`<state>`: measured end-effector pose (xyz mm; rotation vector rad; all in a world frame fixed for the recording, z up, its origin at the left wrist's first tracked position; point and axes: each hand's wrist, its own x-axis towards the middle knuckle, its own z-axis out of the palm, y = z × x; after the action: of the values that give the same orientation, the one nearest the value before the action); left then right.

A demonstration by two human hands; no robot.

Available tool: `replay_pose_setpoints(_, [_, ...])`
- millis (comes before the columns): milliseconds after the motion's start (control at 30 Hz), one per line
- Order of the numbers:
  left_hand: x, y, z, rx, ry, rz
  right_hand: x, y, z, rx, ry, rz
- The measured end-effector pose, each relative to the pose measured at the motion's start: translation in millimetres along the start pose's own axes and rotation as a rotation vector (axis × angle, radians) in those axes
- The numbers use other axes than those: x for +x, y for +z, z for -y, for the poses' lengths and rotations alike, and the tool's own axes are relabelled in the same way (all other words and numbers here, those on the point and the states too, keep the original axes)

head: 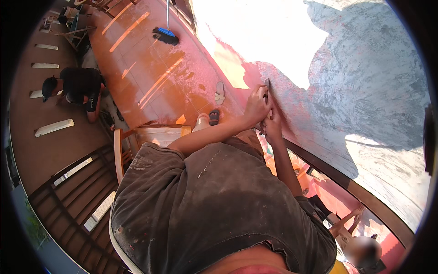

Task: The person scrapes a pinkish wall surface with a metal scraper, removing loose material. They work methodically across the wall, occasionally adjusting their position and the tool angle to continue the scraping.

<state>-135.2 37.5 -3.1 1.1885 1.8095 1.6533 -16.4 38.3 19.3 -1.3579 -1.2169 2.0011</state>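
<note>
A thin, dark metal blade (267, 83), seemingly part of a scraper or knife, points up along the pink and grey mottled wall (362, 85). My left hand (257, 104) is closed around the tool just below the blade. Directly beneath it, my right hand (272, 126) grips the tool's lower part, close against the left. Fingers hide most of the handle, so its shape cannot be told. The hands are beside the wall's lower left part, where pink paint meets grey.
A blue broom head (166, 36) rests on the orange tiled floor (140, 65), dusted with pink. A sandal (220, 93) lies near my feet. A wooden chair (118, 154) stands at my left. One person (82, 85) crouches at left; another (345, 222) is at lower right, beyond a dark frame (359, 195).
</note>
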Motion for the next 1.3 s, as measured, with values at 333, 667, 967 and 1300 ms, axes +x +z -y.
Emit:
replay_pose_setpoints(333, [19,-23,11,-0.064,-0.096,0.135,10,38,7,-0.059,-0.080,-0.099])
replay_pose_setpoints(667, [22,-34,12,-0.128,-0.080,0.181,7,48,4,-0.019,-0.068,-0.111])
replay_pose_setpoints(967, [29,-37,21,-0.107,-0.047,0.160,23,49,-10,-0.053,-0.105,-0.148])
replay_pose_setpoints(1300, [25,-37,8,-0.194,-0.005,0.098,16,51,-10,-0.050,-0.153,-0.168])
